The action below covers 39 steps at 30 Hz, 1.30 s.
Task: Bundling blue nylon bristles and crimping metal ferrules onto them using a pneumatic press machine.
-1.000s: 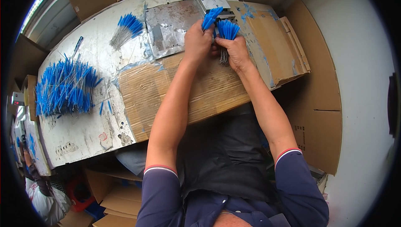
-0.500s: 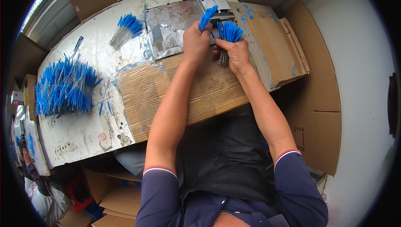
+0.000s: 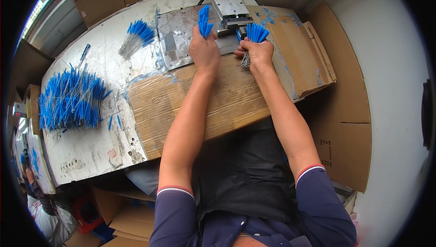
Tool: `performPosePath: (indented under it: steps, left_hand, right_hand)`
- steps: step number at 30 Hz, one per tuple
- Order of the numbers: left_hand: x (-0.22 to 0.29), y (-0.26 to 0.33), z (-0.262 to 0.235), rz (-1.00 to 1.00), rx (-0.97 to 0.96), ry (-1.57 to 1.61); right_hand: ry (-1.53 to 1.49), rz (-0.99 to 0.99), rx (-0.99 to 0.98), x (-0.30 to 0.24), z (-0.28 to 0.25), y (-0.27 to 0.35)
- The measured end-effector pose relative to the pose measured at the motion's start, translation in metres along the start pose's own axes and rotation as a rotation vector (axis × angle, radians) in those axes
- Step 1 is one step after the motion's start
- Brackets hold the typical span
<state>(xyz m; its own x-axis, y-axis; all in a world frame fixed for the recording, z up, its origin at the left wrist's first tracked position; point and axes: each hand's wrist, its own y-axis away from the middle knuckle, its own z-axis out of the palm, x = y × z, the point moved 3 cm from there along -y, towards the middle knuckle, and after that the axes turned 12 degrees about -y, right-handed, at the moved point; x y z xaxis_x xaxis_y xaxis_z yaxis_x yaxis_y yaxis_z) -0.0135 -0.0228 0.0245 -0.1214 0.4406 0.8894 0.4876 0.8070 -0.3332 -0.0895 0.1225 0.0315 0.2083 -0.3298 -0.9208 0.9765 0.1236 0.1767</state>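
At the far edge of the worktop (image 3: 91, 151), beside the small metal machine (image 3: 231, 13), my left hand (image 3: 205, 51) kept its grip clamped on a blue-tipped bundle (image 3: 204, 21), while my right hand (image 3: 258, 54) gripped another blue-tipped wire bundle (image 3: 255, 38). A large pile of blue-tipped wires (image 3: 70, 99) lay far left.

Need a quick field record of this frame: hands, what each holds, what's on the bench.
left hand: closed on a small bunch of blue-tipped wire brushes, tips up
right hand: closed on a bigger bunch, next to the small metal press
work surface: flattened cardboard over a worn white table
large brush pile: person's left
small loose bundle: upper left
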Motion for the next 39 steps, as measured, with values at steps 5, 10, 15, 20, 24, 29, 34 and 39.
performPosePath:
  steps: [5,10,15,20,24,29,34,39]
  left_hand:
    - [-0.001,0.0,0.0,0.063,0.056,-0.063]
    - [-0.003,0.001,0.005,0.167,0.095,-0.259]
    - [0.003,0.005,0.007,0.348,0.1,-0.286]
    - [0.007,0.009,0.01,0.371,-0.057,-0.38]
    - [0.005,0.008,0.013,0.411,-0.071,-0.36]
    - [0.003,0.008,0.013,0.418,-0.125,-0.409]
    - [0.005,0.011,0.012,0.468,-0.109,-0.425]
    - [0.009,0.012,0.015,0.497,-0.085,-0.462]
  right_hand:
    - [-0.019,-0.048,0.026,-0.001,0.004,-0.003]
    - [-0.038,-0.038,0.036,0.0,0.005,-0.002]
    - [-0.212,0.023,-0.04,0.0,-0.001,-0.003]
    - [-0.272,0.115,-0.058,-0.002,-0.008,0.0]
    - [-0.22,0.081,-0.065,-0.003,-0.009,0.005]
    - [-0.047,0.132,-0.139,-0.005,-0.013,0.006]
    - [0.039,0.155,-0.136,-0.008,-0.011,0.003]
    - [0.069,0.128,-0.087,-0.009,-0.005,-0.001]
